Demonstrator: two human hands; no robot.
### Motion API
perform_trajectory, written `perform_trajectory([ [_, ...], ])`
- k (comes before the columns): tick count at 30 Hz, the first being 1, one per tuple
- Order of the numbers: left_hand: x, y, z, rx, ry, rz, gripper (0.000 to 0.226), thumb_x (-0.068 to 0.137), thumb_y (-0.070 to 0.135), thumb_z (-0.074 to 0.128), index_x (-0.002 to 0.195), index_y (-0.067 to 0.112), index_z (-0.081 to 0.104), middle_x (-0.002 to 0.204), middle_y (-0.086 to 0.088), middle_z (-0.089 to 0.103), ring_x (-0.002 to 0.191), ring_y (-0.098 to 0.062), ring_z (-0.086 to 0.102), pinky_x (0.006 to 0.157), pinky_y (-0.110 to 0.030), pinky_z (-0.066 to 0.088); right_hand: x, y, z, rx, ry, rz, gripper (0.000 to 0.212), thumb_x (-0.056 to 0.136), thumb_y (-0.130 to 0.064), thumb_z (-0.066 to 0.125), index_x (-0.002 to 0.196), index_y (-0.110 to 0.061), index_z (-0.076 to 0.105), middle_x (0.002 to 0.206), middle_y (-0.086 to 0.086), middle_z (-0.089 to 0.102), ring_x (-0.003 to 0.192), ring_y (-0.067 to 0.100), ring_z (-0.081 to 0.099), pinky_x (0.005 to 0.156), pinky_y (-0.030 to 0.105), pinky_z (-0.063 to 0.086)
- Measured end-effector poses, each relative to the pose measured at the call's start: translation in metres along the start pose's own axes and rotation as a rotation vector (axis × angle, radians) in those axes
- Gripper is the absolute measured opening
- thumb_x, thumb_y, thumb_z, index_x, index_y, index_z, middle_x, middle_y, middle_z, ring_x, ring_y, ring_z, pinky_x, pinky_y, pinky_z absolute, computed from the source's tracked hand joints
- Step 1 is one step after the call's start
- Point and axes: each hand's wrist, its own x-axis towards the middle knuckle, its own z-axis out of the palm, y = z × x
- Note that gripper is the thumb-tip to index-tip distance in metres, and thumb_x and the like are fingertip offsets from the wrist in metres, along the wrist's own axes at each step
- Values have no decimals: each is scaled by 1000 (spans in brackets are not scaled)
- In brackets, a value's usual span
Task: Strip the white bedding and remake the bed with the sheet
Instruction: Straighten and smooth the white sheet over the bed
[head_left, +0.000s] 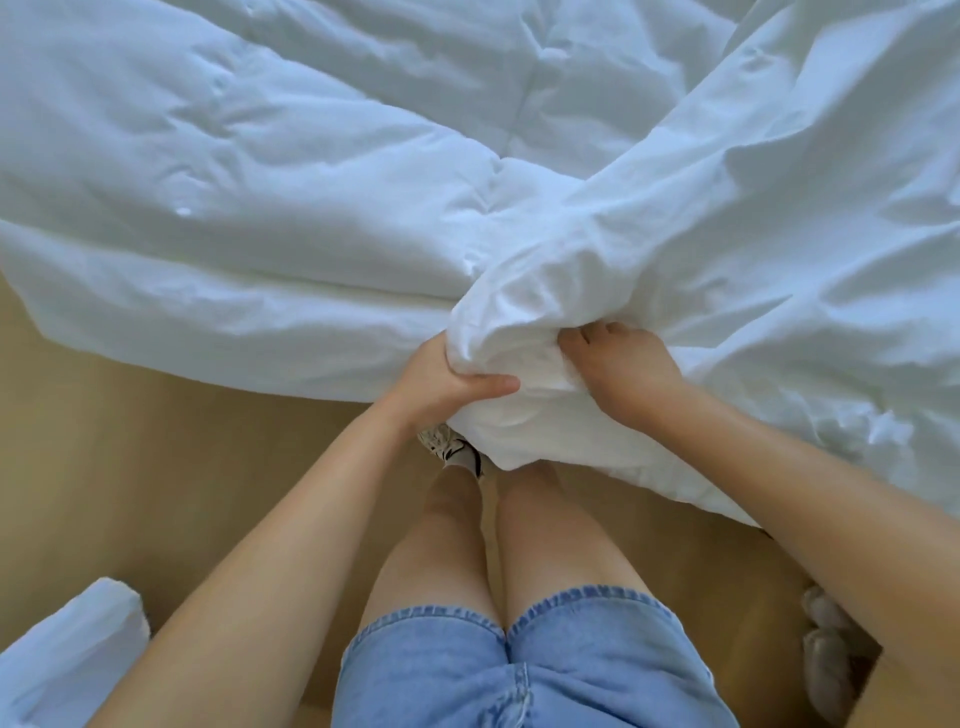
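Left hand (441, 382), right hand (618, 371) grip bunched white sheet (727, 234).

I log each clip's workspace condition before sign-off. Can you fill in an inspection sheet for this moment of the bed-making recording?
Surface: quilted white duvet lies spread and creased, with its near edge overhanging the tan floor.
Job's things: white sheet lies across the duvet's right part and is bunched at the near edge.
Clutter: white bundle on the floor at lower left; grey footwear, blurred, at lower right.
Grippers: left hand and right hand both grip the sheet's bunched edge.
Cables: nothing seen.
Surroundings: only the floor and the person's shoe, partly hidden under the bunched sheet.
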Motion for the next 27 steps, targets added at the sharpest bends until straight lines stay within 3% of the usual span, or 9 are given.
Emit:
perform_trajectory([
  [4,8,-3,-6,-232,147,-25,60,50,38,84,104,22,65,96,9,73,88,-8,69,66,-19,53,-6,16,1,0,-41,69,45,85,-5,41,130,-9,44,119,14,49,114,33,44,93,39,32],
  [6,11,-1,-6,-440,196,-41,60,53,42,80,106,17,67,100,0,73,93,-17,69,70,-26,55,-4,14,1,16,-70,96,43,84,-4,44,127,-8,43,121,13,47,114,33,43,89,37,36],
  [9,12,2,1,-748,244,-84,66,56,51,83,108,13,68,111,-12,69,103,-27,66,83,-39,54,6,14,-1,67,-81,125,38,84,-4,46,122,-7,44,116,11,51,110,31,47,70,33,34],
  [13,12,7,17,-989,220,-27,48,87,51,49,110,15,71,112,-15,67,107,-33,63,91,-44,50,13,25,0,72,-100,93,27,86,-2,43,112,-7,48,106,10,58,99,30,54,63,31,30],
  [15,9,8,20,-892,188,-44,46,87,44,49,116,13,66,112,-15,66,105,-33,62,88,-42,52,13,27,-2,91,-91,77,33,83,1,44,115,-7,49,105,11,59,97,32,56,62,32,31],
  [19,-5,10,7,-529,60,-129,35,76,39,58,100,19,74,103,-8,72,94,-23,68,73,-29,55,2,38,-17,178,-56,58,45,77,4,47,120,-9,50,104,10,61,95,34,57,61,31,31],
  [23,-17,13,-11,-455,7,-140,50,62,43,68,105,18,71,105,-6,71,96,-23,68,76,-31,53,-19,58,-37,227,85,104,35,70,8,48,101,-6,54,92,11,61,84,36,56,57,33,31],
  [27,-40,24,-70,-408,95,-31,36,60,31,76,95,23,77,97,-2,74,88,-18,70,69,-27,56,-33,62,-34,253,77,135,24,67,12,49,83,-6,47,75,9,51,74,38,55,56,33,31],
])
